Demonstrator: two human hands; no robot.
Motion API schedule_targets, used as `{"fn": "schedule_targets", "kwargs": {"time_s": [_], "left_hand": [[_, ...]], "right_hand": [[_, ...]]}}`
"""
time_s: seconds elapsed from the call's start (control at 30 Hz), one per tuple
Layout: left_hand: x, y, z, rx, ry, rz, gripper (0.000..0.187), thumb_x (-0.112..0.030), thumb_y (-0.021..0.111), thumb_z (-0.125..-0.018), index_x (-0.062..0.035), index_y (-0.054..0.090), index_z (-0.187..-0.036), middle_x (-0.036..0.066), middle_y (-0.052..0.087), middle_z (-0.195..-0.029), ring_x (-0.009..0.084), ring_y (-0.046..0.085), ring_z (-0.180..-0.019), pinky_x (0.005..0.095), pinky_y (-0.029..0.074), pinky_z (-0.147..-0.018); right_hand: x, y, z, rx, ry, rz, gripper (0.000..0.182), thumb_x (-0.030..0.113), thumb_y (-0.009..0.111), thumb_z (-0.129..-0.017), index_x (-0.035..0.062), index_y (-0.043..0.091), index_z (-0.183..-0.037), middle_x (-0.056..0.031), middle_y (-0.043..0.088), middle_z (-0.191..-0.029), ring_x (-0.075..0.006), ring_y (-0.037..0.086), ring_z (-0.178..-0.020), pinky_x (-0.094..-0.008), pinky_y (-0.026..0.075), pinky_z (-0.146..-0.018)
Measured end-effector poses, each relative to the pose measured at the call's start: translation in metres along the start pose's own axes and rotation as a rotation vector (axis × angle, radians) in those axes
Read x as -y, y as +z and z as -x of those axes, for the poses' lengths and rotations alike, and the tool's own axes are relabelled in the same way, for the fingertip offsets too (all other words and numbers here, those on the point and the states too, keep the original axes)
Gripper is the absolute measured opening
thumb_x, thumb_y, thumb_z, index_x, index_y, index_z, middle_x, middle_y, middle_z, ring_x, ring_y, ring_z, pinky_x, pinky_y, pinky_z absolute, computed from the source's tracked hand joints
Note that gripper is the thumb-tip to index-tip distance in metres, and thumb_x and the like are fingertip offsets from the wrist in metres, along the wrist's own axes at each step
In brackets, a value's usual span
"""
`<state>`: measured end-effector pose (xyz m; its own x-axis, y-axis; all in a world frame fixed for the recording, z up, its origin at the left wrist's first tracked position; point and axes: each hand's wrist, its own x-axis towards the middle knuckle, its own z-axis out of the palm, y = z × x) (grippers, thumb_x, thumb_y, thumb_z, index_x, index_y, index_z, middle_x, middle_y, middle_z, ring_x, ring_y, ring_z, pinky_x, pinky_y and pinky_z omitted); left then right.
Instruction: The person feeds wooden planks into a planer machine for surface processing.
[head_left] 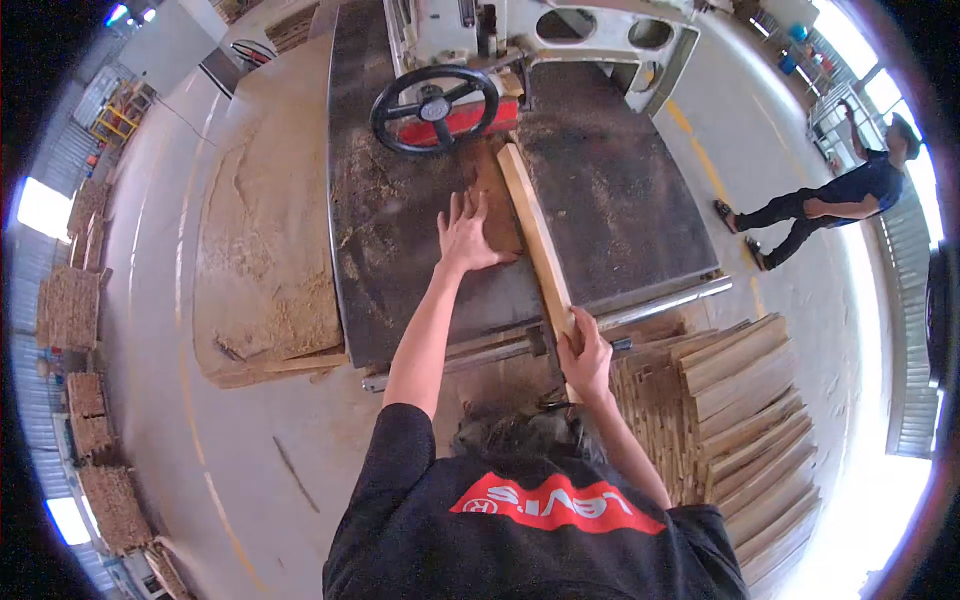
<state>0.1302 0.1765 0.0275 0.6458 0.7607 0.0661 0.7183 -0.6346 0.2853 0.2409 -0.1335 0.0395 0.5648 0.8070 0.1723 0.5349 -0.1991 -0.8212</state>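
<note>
A long narrow wooden board (pixel 538 235) lies lengthwise on the dark machine table (pixel 620 190), its far end close to the red guard (pixel 460 122) under the black handwheel (pixel 434 110). My right hand (pixel 588 352) grips the near end of the board at the table's front edge, fingers wrapped round it. To the left of the board, my left hand (pixel 468 238) is open with fingers spread over the table, the thumb pointing toward the board's side. Sawdust is scattered over the table top.
A pile of wooden boards (pixel 745 400) stands at the front right. Left of the machine is a sawdust-covered wooden panel (pixel 265 230). A metal bar (pixel 670 303) runs along the table's front edge. Another person (pixel 830 195) walks at the right; stacked wood (pixel 68 308) lines the left wall.
</note>
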Motion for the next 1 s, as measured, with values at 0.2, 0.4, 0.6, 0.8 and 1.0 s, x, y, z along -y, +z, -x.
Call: {"fn": "schedule_targets", "kwargs": {"time_s": [0.2, 0.4, 0.6, 0.8, 1.0], "left_hand": [[0.013, 0.035, 0.018, -0.364, 0.118, 0.236, 0.108, -0.069, 0.078, -0.084, 0.0005, 0.044, -0.160, 0.023, 0.044, -0.165, 0.0398, 0.031, -0.159, 0.0573, 0.028, -0.126], [0.012, 0.047, 0.026, -0.362, 0.080, 0.144, 0.091, -0.059, 0.070, -0.096, 0.0023, 0.045, -0.158, 0.022, 0.047, -0.163, 0.0393, 0.034, -0.157, 0.0544, 0.031, -0.125], [0.001, 0.052, 0.057, -0.451, 0.206, 0.165, 0.044, -0.030, 0.071, -0.100, -0.0016, 0.064, -0.133, 0.018, 0.061, -0.147, 0.0374, 0.046, -0.147, 0.0526, 0.039, -0.118], [0.001, 0.054, 0.057, -0.487, 0.351, 0.209, 0.018, -0.019, 0.068, -0.100, -0.0017, 0.073, -0.101, 0.013, 0.072, -0.126, 0.0338, 0.059, -0.131, 0.0484, 0.048, -0.105], [-0.004, 0.047, 0.056, -0.509, 0.369, 0.158, 0.016, -0.016, 0.065, -0.100, -0.0020, 0.072, -0.105, 0.014, 0.072, -0.124, 0.0357, 0.061, -0.129, 0.0494, 0.049, -0.105]], "right_hand": [[0.003, 0.004, 0.000, -0.088, -0.076, -0.010, 0.050, 0.004, 0.074, -0.090, 0.0043, 0.061, -0.139, -0.0233, 0.074, -0.115, -0.0397, 0.076, -0.105, -0.0416, 0.060, -0.087], [-0.002, 0.005, 0.002, -0.085, -0.067, -0.023, 0.050, 0.006, 0.072, -0.091, 0.0101, 0.059, -0.139, -0.0266, 0.074, -0.101, -0.0459, 0.075, -0.092, -0.0481, 0.060, -0.076], [0.002, 0.004, 0.002, -0.120, -0.112, -0.035, 0.048, 0.004, 0.072, -0.092, 0.0103, 0.058, -0.137, -0.0266, 0.073, -0.101, -0.0459, 0.075, -0.090, -0.0478, 0.060, -0.072], [-0.003, 0.004, 0.004, -0.087, -0.053, -0.080, 0.049, 0.004, 0.070, -0.092, 0.0084, 0.057, -0.140, -0.0252, 0.074, -0.099, -0.0447, 0.075, -0.091, -0.0485, 0.059, -0.077], [-0.007, 0.006, 0.006, -0.107, -0.014, -0.091, 0.048, 0.004, 0.073, -0.090, 0.0072, 0.062, -0.136, -0.0213, 0.074, -0.099, -0.0377, 0.077, -0.090, -0.0420, 0.059, -0.078]]}}
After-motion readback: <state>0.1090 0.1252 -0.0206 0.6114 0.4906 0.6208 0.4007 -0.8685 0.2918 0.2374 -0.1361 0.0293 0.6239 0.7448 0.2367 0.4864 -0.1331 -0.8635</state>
